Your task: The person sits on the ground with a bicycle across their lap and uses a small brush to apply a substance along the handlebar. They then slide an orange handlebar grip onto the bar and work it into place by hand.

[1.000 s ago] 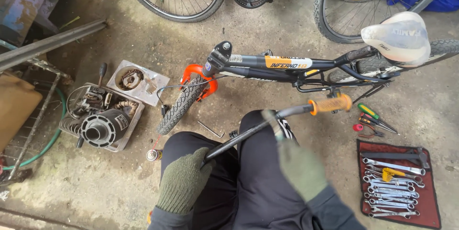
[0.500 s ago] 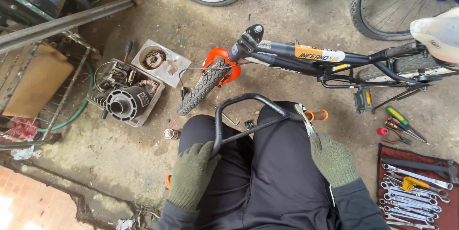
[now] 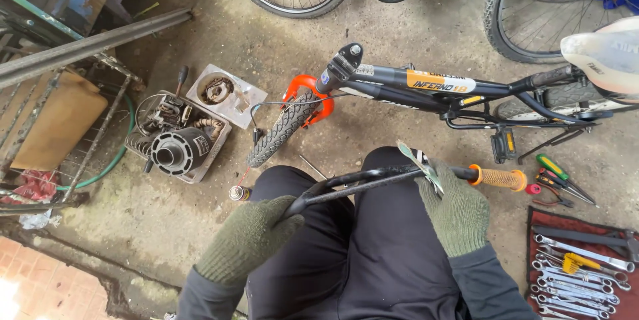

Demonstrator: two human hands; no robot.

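Gripping a black metal bicycle handlebar with an orange grip (image 3: 399, 177) across the lap, the gloved left hand (image 3: 256, 237) clenches one end; the gloved right hand (image 3: 456, 210) clasps it beside the grip. A shallow grey tray (image 3: 219, 135) holds a black cylindrical motor part (image 3: 176, 150) and springs. A red tool roll (image 3: 542, 223) holds silver spanners (image 3: 576, 270).

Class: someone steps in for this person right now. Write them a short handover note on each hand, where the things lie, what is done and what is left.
Left hand: gloved, gripping one end of the black handlebar.
Right hand: gloved, gripping the bar near its orange grip.
The bar lies across the lap, off the small bike, whose stem stands bare.
Wrenches lie on the red roll to the right, screwdrivers beside it.
Done: bar is off. Left: bar is not mounted.
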